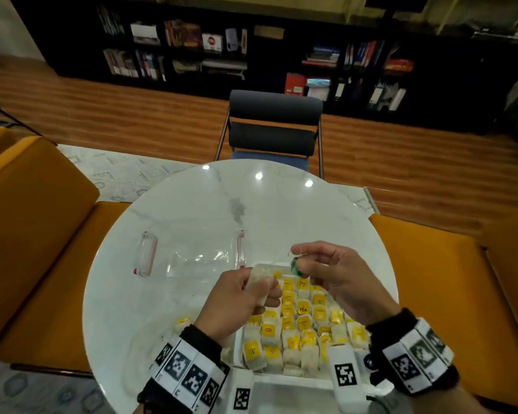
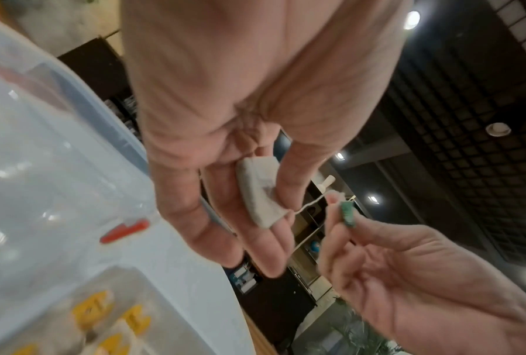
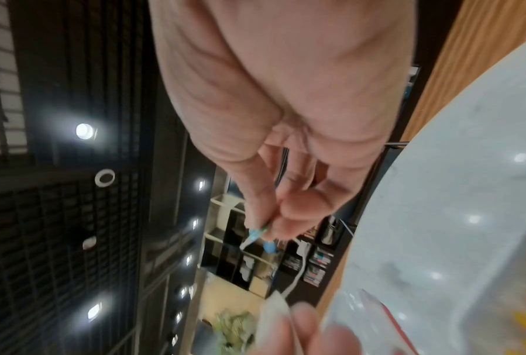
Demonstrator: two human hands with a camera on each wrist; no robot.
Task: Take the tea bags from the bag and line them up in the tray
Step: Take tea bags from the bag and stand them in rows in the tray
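My left hand [image 1: 245, 289] pinches a white tea bag [image 1: 259, 282] [image 2: 260, 192] between thumb and fingers, above the tray's far left corner. My right hand [image 1: 320, 270] pinches that bag's green tag [image 1: 295, 265] [image 2: 346, 215] [image 3: 263, 236]; a thin string [image 2: 308, 205] joins tag and bag. The white tray [image 1: 293, 380] lies below both hands, packed with rows of several tea bags with yellow tags [image 1: 304, 322]. A clear plastic zip bag [image 1: 192, 255] lies flat on the table behind the left hand; it looks empty.
Everything sits on a round white marble table [image 1: 192, 204]. A few loose tea bags [image 1: 183, 322] lie left of the tray. Orange seats [image 1: 36, 234] flank the table and a dark chair [image 1: 274, 127] stands at its far side.
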